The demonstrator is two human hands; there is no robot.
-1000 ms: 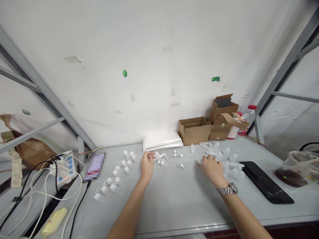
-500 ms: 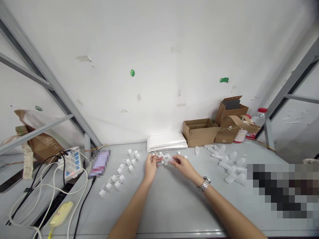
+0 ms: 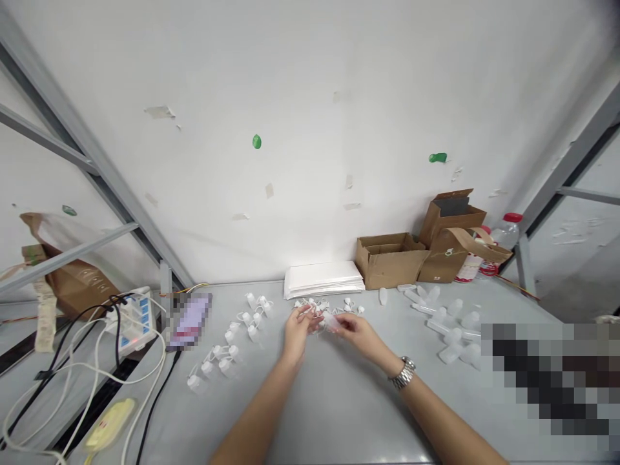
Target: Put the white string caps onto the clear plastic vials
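My right hand [image 3: 357, 330] is closed around a small translucent plastic bottle [image 3: 330, 322], its mouth end tilted toward my left hand. Curled fingers on my left hand [image 3: 297, 334] meet close to the bottle's upper end; what they pinch is too small and hidden to make out. Around and behind both hands lies a loose heap of white caps with thin loop straps [image 3: 325, 304], and a few more caps [image 3: 353, 306] sit just right of it. Several capped bottles [image 3: 226, 367] stand in rows on the left. Uncapped bottles [image 3: 451, 336] lie scattered on the right.
White flat sheets [image 3: 323, 278] are stacked against the wall, beside an open cardboard box [image 3: 392, 261] and a brown paper bag [image 3: 443, 255]. A power strip [image 3: 135, 323] with tangled cables, a blurred phone [image 3: 190, 321] and a yellow object [image 3: 110, 423] occupy the left side.
My left fingers have shifted slightly right, over the caps and nearer the bottle. My right hand has moved slightly down with the bottle. The view has tilted a little.
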